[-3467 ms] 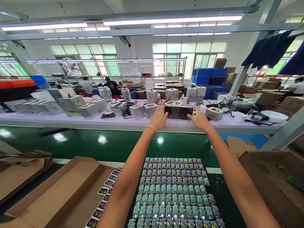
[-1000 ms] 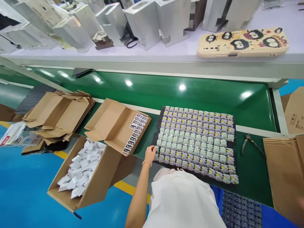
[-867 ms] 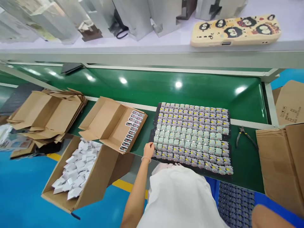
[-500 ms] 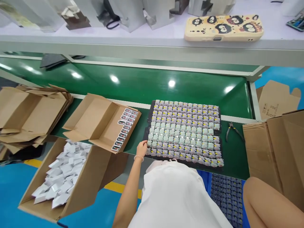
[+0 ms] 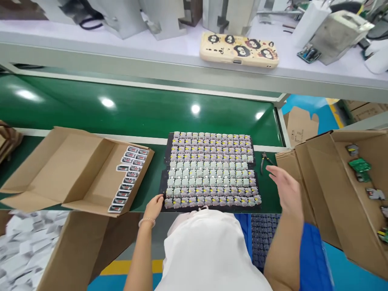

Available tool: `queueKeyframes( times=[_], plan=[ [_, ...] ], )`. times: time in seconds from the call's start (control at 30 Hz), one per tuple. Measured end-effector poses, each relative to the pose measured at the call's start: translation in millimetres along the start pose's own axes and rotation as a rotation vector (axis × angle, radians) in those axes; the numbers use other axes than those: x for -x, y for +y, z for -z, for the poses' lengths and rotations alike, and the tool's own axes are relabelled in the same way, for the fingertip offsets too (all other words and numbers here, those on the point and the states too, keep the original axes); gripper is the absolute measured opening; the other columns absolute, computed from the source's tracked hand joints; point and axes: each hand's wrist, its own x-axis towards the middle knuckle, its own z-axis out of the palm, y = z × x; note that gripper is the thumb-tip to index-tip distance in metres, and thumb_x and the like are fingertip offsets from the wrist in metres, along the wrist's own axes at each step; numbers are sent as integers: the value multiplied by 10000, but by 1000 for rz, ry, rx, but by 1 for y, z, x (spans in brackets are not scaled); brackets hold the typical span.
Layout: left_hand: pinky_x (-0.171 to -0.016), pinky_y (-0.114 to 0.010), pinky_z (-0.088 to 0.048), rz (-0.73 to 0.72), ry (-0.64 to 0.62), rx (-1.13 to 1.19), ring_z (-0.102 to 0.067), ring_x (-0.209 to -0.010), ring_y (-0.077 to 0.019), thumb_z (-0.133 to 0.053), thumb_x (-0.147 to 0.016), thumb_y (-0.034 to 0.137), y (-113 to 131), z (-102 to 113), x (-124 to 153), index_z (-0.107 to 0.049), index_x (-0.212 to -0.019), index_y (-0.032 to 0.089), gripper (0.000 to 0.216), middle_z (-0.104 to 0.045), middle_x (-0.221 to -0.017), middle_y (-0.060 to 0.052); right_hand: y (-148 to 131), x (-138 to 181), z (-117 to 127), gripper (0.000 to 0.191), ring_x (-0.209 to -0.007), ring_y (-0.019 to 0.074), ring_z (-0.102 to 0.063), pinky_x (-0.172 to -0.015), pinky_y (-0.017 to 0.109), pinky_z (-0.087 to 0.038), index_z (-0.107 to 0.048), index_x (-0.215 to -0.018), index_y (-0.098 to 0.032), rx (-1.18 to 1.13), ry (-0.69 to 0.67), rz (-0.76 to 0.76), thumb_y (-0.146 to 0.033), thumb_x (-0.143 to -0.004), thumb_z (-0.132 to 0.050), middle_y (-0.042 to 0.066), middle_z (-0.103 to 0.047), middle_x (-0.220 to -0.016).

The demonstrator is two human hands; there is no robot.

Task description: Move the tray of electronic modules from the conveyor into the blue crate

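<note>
Rows of small pale electronic modules (image 5: 209, 165), several with yellow marks, cover two black trays (image 5: 164, 178) on the green table. My left hand (image 5: 154, 207) is closed at the lower left corner of the nearer tray, its fingertips at the edge. Raised in the air right of the trays is my right hand (image 5: 286, 188), a little blurred, with fingers apart and nothing in it. Pliers (image 5: 266, 159) with dark handles lie just beyond that hand's fingertips. To the left, an open cardboard box (image 5: 91, 169) holds a block of small dark pieces in white holders (image 5: 129, 173).
Folded white pieces (image 5: 30, 242) fill a carton at lower left. A carton (image 5: 327, 178) with loose circuit boards stands at right. Overhead, a white shelf (image 5: 169, 52) carries a patterned phone case (image 5: 239, 50). Below the table a blue crate (image 5: 315, 250) sits beside dark modules (image 5: 263, 238).
The view has swung to the right. My right hand has come into sight, raised over the right side. My left hand stays at the trays' left edge, now at the lower corner.
</note>
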Motion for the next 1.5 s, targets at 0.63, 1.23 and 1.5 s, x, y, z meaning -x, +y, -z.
queueKeyframes(
  times=[0.63, 1.23, 1.5],
  plan=[
    [-759, -286, -511, 51, 1, -49, -692, -795, -202, -390, -828, 216, 7, -6, -6, -667, -874, 174, 284, -730, -881, -85, 103, -83, -42, 342, -927, 210, -621, -814, 350, -483, -631, -895, -177, 296, 120, -211, -259, -700, -362, 87, -680, -1069],
    [-908, -357, -472, 113, 567, 182, -634, -975, -207, -518, -881, 247, 25, 136, -49, -666, -978, 125, 215, -692, -1029, -118, 138, -114, -49, 501, -921, 418, -595, -816, 518, -419, -612, -1057, -341, 820, -204, -102, -363, -596, -419, 131, -636, -879],
    [-744, -354, -538, 135, 386, 418, -637, -779, -155, -512, -914, 460, 50, 143, -128, -614, -992, 127, 357, -664, -902, -58, 97, -68, -79, 724, -1171, 396, -513, -965, 515, -398, -558, -1285, -148, 788, -56, -97, -364, -607, -422, 254, -567, -1204]
  ],
)
